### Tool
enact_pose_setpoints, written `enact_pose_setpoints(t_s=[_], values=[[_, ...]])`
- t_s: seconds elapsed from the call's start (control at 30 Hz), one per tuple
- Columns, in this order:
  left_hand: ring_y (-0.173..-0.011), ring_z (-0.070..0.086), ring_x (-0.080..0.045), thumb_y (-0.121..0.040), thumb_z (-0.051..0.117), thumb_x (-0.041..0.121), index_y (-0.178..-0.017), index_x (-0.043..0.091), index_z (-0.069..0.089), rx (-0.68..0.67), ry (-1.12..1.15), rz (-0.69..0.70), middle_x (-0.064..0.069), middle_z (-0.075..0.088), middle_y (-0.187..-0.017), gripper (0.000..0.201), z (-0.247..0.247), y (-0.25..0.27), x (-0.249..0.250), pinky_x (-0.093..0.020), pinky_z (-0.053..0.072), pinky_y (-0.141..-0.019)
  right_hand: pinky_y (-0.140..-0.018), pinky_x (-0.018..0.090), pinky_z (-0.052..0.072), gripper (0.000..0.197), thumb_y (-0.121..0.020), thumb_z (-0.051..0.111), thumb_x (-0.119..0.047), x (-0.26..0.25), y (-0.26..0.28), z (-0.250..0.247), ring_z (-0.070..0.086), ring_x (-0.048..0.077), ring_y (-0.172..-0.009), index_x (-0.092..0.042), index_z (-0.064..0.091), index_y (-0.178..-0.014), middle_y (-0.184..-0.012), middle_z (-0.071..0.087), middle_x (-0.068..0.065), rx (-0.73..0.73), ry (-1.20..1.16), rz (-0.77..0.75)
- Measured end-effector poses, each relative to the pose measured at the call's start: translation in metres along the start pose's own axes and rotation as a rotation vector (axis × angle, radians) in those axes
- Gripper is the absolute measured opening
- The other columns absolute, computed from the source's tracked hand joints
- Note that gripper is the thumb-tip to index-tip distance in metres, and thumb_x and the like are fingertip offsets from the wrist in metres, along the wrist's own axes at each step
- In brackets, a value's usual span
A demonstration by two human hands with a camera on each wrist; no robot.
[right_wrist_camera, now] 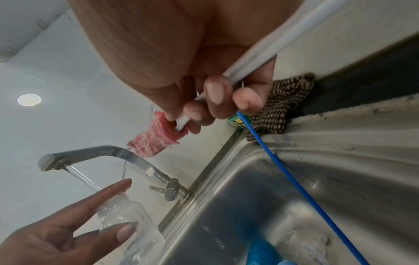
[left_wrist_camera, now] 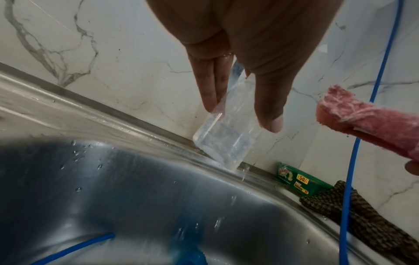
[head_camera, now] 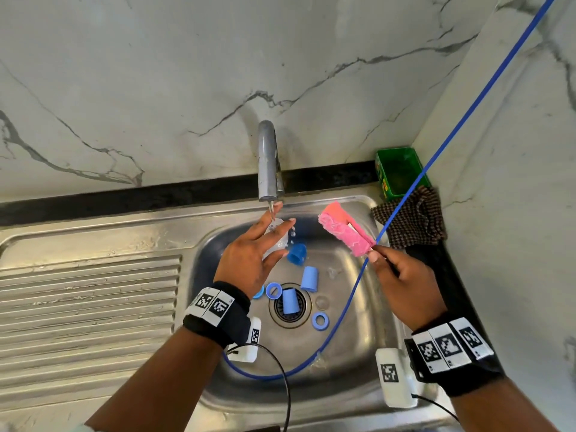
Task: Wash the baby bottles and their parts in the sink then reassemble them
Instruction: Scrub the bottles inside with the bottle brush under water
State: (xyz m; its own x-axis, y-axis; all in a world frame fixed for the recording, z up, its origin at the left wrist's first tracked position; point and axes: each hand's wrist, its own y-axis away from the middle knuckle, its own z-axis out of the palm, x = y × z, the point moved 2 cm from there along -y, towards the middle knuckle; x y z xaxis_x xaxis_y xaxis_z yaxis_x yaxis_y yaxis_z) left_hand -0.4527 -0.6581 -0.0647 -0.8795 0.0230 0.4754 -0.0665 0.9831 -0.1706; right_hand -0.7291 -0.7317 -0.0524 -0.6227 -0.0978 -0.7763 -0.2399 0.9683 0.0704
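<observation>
- Head view: the left hand [head_camera: 246,260] holds a clear baby bottle [head_camera: 276,236] between thumb and nearly straight fingers, right under the tap [head_camera: 268,163], where a thin stream of water meets it. The right hand [head_camera: 402,279], to the right of the tap, is curled round the handle of a pink sponge brush [head_camera: 346,233] whose head points up toward the tap. Below the tap, on the floor of the steel sink [head_camera: 367,310], lie blue caps [head_camera: 309,278], blue rings [head_camera: 320,321] and a darker blue part [head_camera: 297,253], with one cap on the drain.
- Left wrist view: the fingers [left_wrist_camera: 209,86] and thumb pinch the bottle [left_wrist_camera: 226,138] from both sides, its base pointing toward the sink's back rim. The sponge brush [left_wrist_camera: 371,125] hangs to its right, over a green soap box [left_wrist_camera: 299,181] and a checked cloth [left_wrist_camera: 362,226].
- Right wrist view: the right hand's fingers [right_wrist_camera: 215,96] wrap the brush's white handle [right_wrist_camera: 260,52]; its pink head [right_wrist_camera: 154,141] sits just above the tap [right_wrist_camera: 108,156]. Water runs from the tap into the bottle's [right_wrist_camera: 129,222] open neck.
</observation>
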Motion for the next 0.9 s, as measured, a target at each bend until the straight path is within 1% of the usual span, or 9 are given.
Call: enact_pose_setpoints(t_s=[0.13, 0.23, 0.33, 0.47, 0.53, 0.6, 0.73, 0.83, 0.9], values=[[-0.137, 0.048, -0.014, -0.096, 0.065, 0.032, -0.151, 0.039, 0.038, 0.003, -0.010, 0.001, 0.016, 0.014, -0.166, 0.062, -0.008, 0.002, 0.007, -0.024, 0.044, -0.102, -0.067, 0.002, 0.040, 0.025, -0.099, 0.059, -0.031, -0.006, 0.013, -0.013, 0.060, -0.009, -0.080, -0.026, 0.073, -0.119, -0.080, 0.071, -0.006, 0.011, -0.012, -0.022], [-0.134, 0.052, -0.015, -0.092, 0.071, 0.029, -0.149, 0.039, 0.044, 0.049, -0.009, 0.002, 0.019, 0.019, -0.165, 0.064, -0.021, 0.001, 0.015, -0.033, 0.051, -0.101, -0.069, 0.000, 0.040, 0.025, -0.099, 0.059, -0.030, -0.009, 0.025, -0.022, 0.058, -0.016, -0.081, -0.026, 0.073, -0.119, -0.082, 0.069, -0.010, 0.031, -0.009, -0.038], [-0.132, 0.055, -0.017, -0.090, 0.074, 0.027, -0.147, 0.039, 0.047, 0.072, -0.013, -0.007, 0.017, 0.026, -0.163, 0.064, -0.032, -0.001, 0.021, -0.035, 0.053, -0.101, -0.072, -0.001, 0.039, 0.026, -0.099, 0.057, -0.034, -0.010, 0.037, -0.029, 0.060, -0.012, -0.088, -0.030, 0.073, -0.119, -0.092, 0.073, -0.011, 0.032, -0.010, -0.054], [-0.134, 0.051, -0.009, -0.089, 0.073, 0.031, -0.146, 0.043, 0.047, -0.047, -0.049, -0.047, 0.022, 0.031, -0.159, 0.063, -0.032, 0.001, 0.019, -0.034, 0.046, -0.110, -0.074, -0.002, 0.039, 0.027, -0.098, 0.057, -0.036, -0.013, 0.052, -0.039, 0.060, -0.015, -0.092, -0.033, 0.072, -0.120, -0.094, 0.073, -0.016, 0.043, -0.025, -0.063], [-0.133, 0.046, 0.000, -0.090, 0.073, 0.033, -0.144, 0.043, 0.049, -0.027, -0.018, -0.031, 0.025, 0.036, -0.155, 0.061, -0.034, 0.008, 0.022, -0.022, 0.037, -0.113, -0.074, -0.001, 0.040, 0.025, -0.099, 0.058, -0.033, -0.015, 0.061, -0.044, 0.063, -0.008, -0.092, -0.033, 0.073, -0.120, -0.095, 0.075, -0.015, 0.068, -0.034, -0.075], [-0.129, 0.042, 0.009, -0.088, 0.074, 0.032, -0.143, 0.042, 0.051, 0.018, 0.028, -0.035, 0.027, 0.040, -0.150, 0.060, -0.036, 0.013, 0.026, -0.011, 0.030, -0.109, -0.072, 0.000, 0.041, 0.024, -0.099, 0.060, -0.033, -0.015, 0.066, -0.047, 0.062, -0.009, -0.089, -0.032, 0.073, -0.118, -0.092, 0.075, -0.013, 0.080, -0.032, -0.082], [-0.135, 0.046, -0.003, -0.086, 0.077, 0.032, -0.143, 0.038, 0.052, -0.183, 0.015, -0.097, 0.019, 0.049, -0.148, 0.062, -0.028, 0.030, 0.031, -0.026, 0.033, -0.117, -0.071, 0.002, 0.043, 0.024, -0.098, 0.060, -0.032, -0.017, 0.079, -0.050, 0.062, -0.008, -0.089, -0.030, 0.074, -0.118, -0.090, 0.076, -0.010, 0.095, -0.026, -0.086], [-0.134, 0.041, 0.003, -0.089, 0.074, 0.033, -0.147, 0.035, 0.047, -0.023, 0.061, -0.082, 0.020, 0.043, -0.149, 0.064, -0.033, 0.036, 0.031, -0.020, 0.030, -0.116, -0.073, 0.004, 0.044, 0.023, -0.098, 0.060, -0.031, -0.017, 0.085, -0.051, 0.063, -0.003, -0.089, -0.030, 0.075, -0.117, -0.093, 0.076, -0.010, 0.107, -0.016, -0.108], [-0.133, 0.049, -0.004, -0.087, 0.076, 0.033, -0.146, 0.030, 0.051, -0.022, 0.071, -0.116, 0.014, 0.050, -0.147, 0.064, -0.036, 0.041, 0.034, -0.016, 0.029, -0.112, -0.072, 0.003, 0.042, 0.023, -0.098, 0.061, -0.032, -0.016, 0.091, -0.051, 0.063, -0.002, -0.089, -0.030, 0.075, -0.116, -0.094, 0.076, -0.010, 0.118, 0.002, -0.117]])
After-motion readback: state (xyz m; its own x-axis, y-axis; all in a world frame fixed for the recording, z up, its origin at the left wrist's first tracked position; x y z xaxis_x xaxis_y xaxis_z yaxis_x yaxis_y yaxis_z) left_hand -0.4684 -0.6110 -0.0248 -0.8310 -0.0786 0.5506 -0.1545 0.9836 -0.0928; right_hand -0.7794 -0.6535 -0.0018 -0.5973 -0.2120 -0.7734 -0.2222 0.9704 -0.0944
